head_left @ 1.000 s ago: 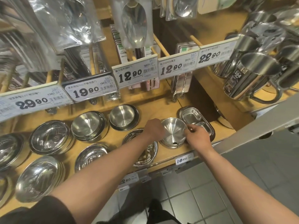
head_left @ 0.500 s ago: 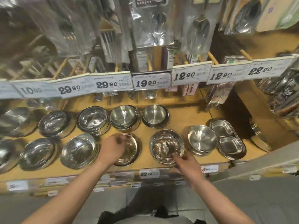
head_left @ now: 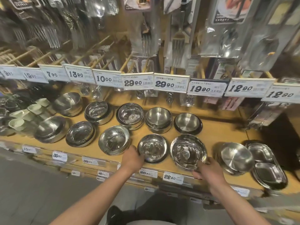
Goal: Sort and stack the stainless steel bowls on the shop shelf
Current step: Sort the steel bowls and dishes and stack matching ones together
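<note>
Two rows of stainless steel bowl stacks stand on the wooden shelf (head_left: 224, 127). My left hand (head_left: 132, 159) grips the near left rim of a shallow bowl stack (head_left: 152, 147) in the front row. My right hand (head_left: 209, 172) holds the near rim of the wrapped bowl stack (head_left: 188, 151) beside it on the right. Further right sits a tilted plain bowl (head_left: 236, 157). Another wrapped stack (head_left: 114, 140) stands just left of my left hand. The back row holds more stacks, among them a plain one (head_left: 158, 120) and a dark-rimmed bowl (head_left: 188, 122).
Divided steel trays (head_left: 266, 166) lie at the shelf's right end. Pale green cups (head_left: 17, 123) stand at the far left. Packaged cutlery hangs on wooden pegs above, behind a row of price tags (head_left: 138, 82). More price labels (head_left: 172, 177) line the shelf's front edge.
The view has swung left. Both hands left the tilted plain bowl at the right; the left went to the shallow stack and the right to the wrapped stack's near rim.
</note>
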Available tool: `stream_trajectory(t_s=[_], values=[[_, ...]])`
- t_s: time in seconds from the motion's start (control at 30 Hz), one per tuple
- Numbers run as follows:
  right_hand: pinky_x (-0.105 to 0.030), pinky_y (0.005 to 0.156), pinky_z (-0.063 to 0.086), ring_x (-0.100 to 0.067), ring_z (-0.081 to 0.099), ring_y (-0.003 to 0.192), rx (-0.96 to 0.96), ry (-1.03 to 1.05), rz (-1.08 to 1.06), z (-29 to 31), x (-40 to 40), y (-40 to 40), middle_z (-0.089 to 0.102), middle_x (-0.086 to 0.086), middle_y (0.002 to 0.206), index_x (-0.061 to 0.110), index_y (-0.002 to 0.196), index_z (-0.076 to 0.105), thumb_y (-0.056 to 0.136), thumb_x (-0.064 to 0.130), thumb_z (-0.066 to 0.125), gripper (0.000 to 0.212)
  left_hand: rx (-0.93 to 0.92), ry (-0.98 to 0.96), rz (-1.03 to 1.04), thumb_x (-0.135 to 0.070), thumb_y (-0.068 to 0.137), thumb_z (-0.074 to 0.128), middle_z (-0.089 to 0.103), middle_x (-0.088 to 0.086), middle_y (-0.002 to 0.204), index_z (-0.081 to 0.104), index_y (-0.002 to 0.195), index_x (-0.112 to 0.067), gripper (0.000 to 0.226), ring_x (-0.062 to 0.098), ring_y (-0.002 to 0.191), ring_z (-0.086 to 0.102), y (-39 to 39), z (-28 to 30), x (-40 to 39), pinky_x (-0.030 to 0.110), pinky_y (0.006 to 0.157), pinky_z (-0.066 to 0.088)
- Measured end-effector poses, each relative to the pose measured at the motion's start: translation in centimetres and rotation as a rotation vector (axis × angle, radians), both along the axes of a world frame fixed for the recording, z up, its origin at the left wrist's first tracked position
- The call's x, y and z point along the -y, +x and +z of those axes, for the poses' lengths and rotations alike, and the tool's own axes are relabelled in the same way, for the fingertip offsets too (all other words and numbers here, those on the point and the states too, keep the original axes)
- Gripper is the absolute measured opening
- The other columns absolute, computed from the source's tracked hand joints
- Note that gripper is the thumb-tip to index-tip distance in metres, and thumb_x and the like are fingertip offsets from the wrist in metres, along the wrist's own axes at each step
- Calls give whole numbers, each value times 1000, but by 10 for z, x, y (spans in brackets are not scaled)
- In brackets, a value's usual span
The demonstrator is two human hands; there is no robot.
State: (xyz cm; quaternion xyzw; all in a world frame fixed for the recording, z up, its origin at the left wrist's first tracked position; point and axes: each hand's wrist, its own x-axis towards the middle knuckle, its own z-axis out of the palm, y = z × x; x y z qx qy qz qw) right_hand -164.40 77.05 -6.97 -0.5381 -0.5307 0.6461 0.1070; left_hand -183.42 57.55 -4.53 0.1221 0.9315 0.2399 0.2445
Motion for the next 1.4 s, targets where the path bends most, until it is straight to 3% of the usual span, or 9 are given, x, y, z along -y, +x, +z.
stream_trajectory(t_s=[0.17, 0.3, 0.43, 0.53, 0.63, 0.73, 0.87, 1.07, 1.4], values=[[-25, 66, 63, -24, 78, 78, -43, -38, 21, 3, 3, 0, 73, -15, 112, 10, 121, 56, 96, 6, 61, 26, -19, -1, 64, -23, 89, 73, 64, 13, 107, 50, 116, 0, 42, 25, 91, 59, -2, -4, -13, 30, 71, 45], [-25, 62, 63, -24, 78, 75, -65, -47, 4, 8, 4, 4, 72, -19, 115, 10, 122, 55, 98, 2, 58, 26, 8, -29, 108, -22, 85, 75, 67, 15, 111, 52, 119, 1, 48, 29, 99, 65, -8, -2, -20, 35, 81, 56], [-28, 66, 64, -25, 78, 77, -88, -52, -3, 19, 2, 3, 71, -20, 118, 7, 137, 48, 100, 4, 59, 39, 48, -1, 90, -37, 87, 71, 75, 14, 93, 68, 99, -2, 37, 30, 88, 74, -22, 7, -21, 40, 83, 60], [-27, 59, 63, -26, 78, 75, -121, -66, -29, 30, 3, -3, 73, -20, 107, 5, 143, 43, 100, 6, 59, 45, 126, 125, 128, -25, 86, 75, 76, 14, 79, 65, 81, -6, 22, 27, 72, 76, -33, 17, -15, 41, 76, 63], [-24, 57, 62, -24, 78, 76, -144, -82, -43, 37, 5, -11, 72, -22, 110, 7, 147, 41, 100, 7, 60, 51, 163, 230, 205, -12, 84, 70, 76, 13, 77, 64, 89, -6, 10, 22, 64, 76, -48, 31, 3, 33, 62, 63], [-24, 58, 62, -25, 78, 77, -162, -79, -26, 40, 12, -22, 73, -21, 109, 10, 130, 51, 98, 5, 62, 34, 252, 420, 330, -2, 85, 69, 75, 11, 66, 62, 95, -5, 12, 27, 63, 76, -65, 44, 29, 45, 67, 65], [-32, 70, 64, -26, 78, 81, -131, -41, 55, 38, 30, -45, 76, -17, 103, 10, 117, 57, 96, 10, 68, 23, 247, 542, 481, -4, 90, 68, 73, 15, 82, 56, 98, -6, 14, 24, 57, 74, -85, 60, 57, 30, 51, 61], [-34, 69, 64, -28, 78, 77, -125, -2, 149, 34, 55, -73, 78, -16, 93, 21, 94, 60, 94, 5, 67, 18, 203, 569, 528, -2, 92, 63, 66, 16, 91, 54, 97, -6, 11, 24, 53, 72, -94, 66, 83, 41, 67, 64], [-34, 71, 62, -22, 78, 73, -49, 20, 143, 20, 66, -84, 79, -11, 95, 7, 112, 69, 98, 7, 58, 17, 275, 578, 469, 2, 89, 65, 68, 18, 98, 54, 102, -7, 19, 26, 66, 75, -82, 60, 90, 34, 59, 63]])
